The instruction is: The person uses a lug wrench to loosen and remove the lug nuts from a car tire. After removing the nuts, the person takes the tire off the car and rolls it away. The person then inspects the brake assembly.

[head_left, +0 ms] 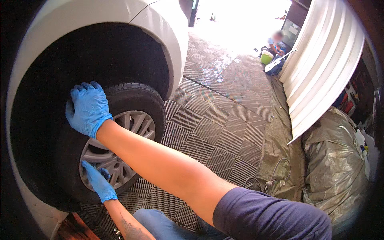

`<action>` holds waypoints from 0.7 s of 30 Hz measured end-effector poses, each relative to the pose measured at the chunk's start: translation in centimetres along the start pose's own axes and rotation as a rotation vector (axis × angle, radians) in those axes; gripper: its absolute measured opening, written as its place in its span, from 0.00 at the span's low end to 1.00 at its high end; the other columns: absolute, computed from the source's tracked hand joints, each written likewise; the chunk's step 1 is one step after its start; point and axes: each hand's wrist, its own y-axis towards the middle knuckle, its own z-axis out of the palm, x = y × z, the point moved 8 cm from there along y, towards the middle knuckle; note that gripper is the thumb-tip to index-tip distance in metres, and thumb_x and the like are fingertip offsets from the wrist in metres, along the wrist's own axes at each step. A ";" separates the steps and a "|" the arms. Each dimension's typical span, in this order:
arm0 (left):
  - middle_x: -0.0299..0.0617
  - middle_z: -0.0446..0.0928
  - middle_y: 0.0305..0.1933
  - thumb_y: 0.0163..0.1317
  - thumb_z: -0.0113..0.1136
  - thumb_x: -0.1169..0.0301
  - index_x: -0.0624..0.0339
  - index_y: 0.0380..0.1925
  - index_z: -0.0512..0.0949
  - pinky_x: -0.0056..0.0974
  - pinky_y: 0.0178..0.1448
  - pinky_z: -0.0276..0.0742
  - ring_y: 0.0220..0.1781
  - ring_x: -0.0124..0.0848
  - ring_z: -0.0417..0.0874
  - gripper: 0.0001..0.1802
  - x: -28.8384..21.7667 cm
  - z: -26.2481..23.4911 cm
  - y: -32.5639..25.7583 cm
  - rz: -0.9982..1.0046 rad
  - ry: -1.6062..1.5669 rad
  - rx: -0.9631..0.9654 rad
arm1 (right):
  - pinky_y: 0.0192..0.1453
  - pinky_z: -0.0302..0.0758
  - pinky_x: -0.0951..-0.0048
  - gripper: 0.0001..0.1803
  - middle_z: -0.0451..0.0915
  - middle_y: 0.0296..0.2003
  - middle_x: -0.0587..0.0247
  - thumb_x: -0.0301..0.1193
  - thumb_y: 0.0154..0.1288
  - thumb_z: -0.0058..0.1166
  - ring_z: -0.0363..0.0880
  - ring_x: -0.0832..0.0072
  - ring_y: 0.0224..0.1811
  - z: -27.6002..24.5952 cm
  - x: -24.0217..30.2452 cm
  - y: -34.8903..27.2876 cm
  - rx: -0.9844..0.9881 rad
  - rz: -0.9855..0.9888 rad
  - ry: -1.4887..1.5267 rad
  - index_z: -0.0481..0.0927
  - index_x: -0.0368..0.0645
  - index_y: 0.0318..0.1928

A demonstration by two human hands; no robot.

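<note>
A wheel with a black tyre (154,105) and a silver multi-spoke rim (105,155) stands in the dark wheel arch of a white car (170,30). My right hand (89,109), in a blue glove, lies over the upper part of the tyre with its fingers curled across the tread. Lower down, my left hand (99,182), also gloved in blue, grips the rim at its spokes. Its fingertips partly disappear among the spokes. My right forearm crosses in front of the wheel and hides part of the rim.
Ridged grey floor tiles (216,132) cover the ground beside the car. Right of them lie a green-brown mat (280,160), a cable (276,176) and a large covered bundle (334,160). A corrugated white panel (320,64) leans there. Farther off, a person (276,44) sits near a green bucket (266,58).
</note>
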 end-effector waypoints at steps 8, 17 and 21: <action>0.37 0.74 0.37 0.73 0.40 0.42 0.62 0.69 0.62 0.27 0.22 0.53 0.20 0.20 0.57 0.38 -0.5 1.1 0.0 0.043 0.019 0.009 | 0.52 0.72 0.52 0.13 0.78 0.34 0.44 0.36 0.55 0.54 0.77 0.50 0.42 2.5 -1.9 0.9 0.131 0.086 0.023 0.78 0.37 0.29; 0.37 0.73 0.34 0.71 0.42 0.41 0.63 0.64 0.67 0.27 0.20 0.50 0.19 0.20 0.57 0.37 -0.9 1.7 0.1 0.009 -0.012 0.038 | 0.54 0.69 0.51 0.15 0.75 0.41 0.42 0.39 0.56 0.54 0.71 0.47 0.48 2.2 -2.5 1.1 0.084 0.035 -0.049 0.81 0.37 0.32; 0.33 0.68 0.33 0.70 0.41 0.39 0.63 0.63 0.67 0.28 0.24 0.53 0.22 0.21 0.54 0.39 -1.7 1.1 -0.8 0.049 -0.004 -0.004 | 0.46 0.71 0.53 0.13 0.74 0.37 0.44 0.37 0.55 0.56 0.71 0.50 0.43 -0.5 -1.4 0.3 -0.011 -0.067 -0.036 0.81 0.39 0.29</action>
